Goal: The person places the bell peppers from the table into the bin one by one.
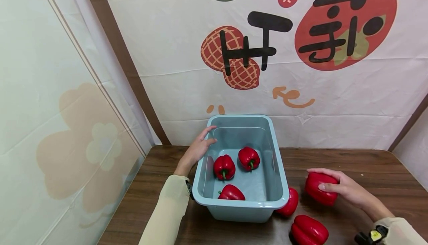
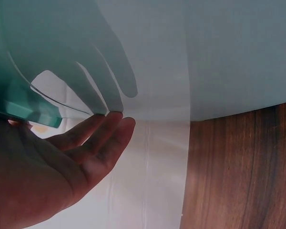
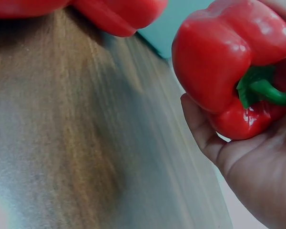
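Where right fingers (image 1: pixel 324 171) grip, a lobed pepper (image 3: pixel 214 62) gleams.

You wore a long sleeve on each arm. Your left sleeve (image 1: pixel 168 211) was a pale cream, plain and opaque, with soft creases along the forearm and a slightly loose end just short of the wrist. Your right sleeve (image 1: pixel 401 231) matched it in pale cream, with gathered folds near its cuff; only its end showed, at the corner of the head view. Your left hand (image 1: pixel 196 149) and your right hand (image 1: pixel 349 189) were bare. Around your left wrist sat a narrow dark band (image 1: pixel 190 190), partly hidden. Your right wrist carried a chunky black wrist device (image 1: pixel 363 239) with a bright yellow patch (image 1: pixel 375 235), its markings too small to read.
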Demonstrator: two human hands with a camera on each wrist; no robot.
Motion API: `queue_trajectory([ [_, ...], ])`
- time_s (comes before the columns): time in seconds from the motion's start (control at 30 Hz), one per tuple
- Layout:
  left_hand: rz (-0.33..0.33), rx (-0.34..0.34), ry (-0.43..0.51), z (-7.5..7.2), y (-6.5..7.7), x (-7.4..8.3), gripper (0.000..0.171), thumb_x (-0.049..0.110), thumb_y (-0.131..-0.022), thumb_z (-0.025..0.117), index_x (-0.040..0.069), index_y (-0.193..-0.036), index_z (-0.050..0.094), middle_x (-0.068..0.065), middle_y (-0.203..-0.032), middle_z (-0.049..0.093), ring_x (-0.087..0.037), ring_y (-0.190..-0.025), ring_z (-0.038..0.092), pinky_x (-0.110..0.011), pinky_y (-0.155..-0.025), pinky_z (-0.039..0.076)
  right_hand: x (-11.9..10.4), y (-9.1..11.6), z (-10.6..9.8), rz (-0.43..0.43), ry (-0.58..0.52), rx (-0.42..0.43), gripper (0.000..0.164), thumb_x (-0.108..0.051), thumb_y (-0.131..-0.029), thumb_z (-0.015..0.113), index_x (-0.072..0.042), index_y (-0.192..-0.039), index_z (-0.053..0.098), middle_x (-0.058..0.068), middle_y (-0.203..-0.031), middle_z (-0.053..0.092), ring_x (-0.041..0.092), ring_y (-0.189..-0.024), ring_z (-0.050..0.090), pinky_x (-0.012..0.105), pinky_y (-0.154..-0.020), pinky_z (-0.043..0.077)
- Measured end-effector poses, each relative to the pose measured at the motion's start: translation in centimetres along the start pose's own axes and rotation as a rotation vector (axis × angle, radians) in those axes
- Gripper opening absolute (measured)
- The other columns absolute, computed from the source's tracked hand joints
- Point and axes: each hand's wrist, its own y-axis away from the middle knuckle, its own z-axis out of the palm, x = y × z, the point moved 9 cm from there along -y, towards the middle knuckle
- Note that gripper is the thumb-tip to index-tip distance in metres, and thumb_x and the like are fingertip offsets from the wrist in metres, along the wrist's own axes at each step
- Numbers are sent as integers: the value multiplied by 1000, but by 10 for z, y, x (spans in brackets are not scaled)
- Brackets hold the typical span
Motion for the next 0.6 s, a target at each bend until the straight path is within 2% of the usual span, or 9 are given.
queue_trajectory([
  [0.23, 5, 6, 10, 1, 0, -1, 56, 20, -102, 45, 18, -156, 29, -20, -160, 25, -46, -135, 40, -68, -102, 38, -5, -1, -2, -16, 17, 2, 54, -4, -95, 50, 7, -146, 34, -3, -129, 63, 16, -111, 61, 44, -80, 59],
  [0.6, -7, -4, 4, 0, 0, 0, 57, 21, -102, 45, 17, -156, 28, -20, -160, 25, -46, -135, 41, -67, -102, 38, -18, -6, -2, -44, 16, 5, 55, -4, -95, 52, 8, -146, 33, 0, -131, 62, 16, -112, 61, 45, -79, 59],
])
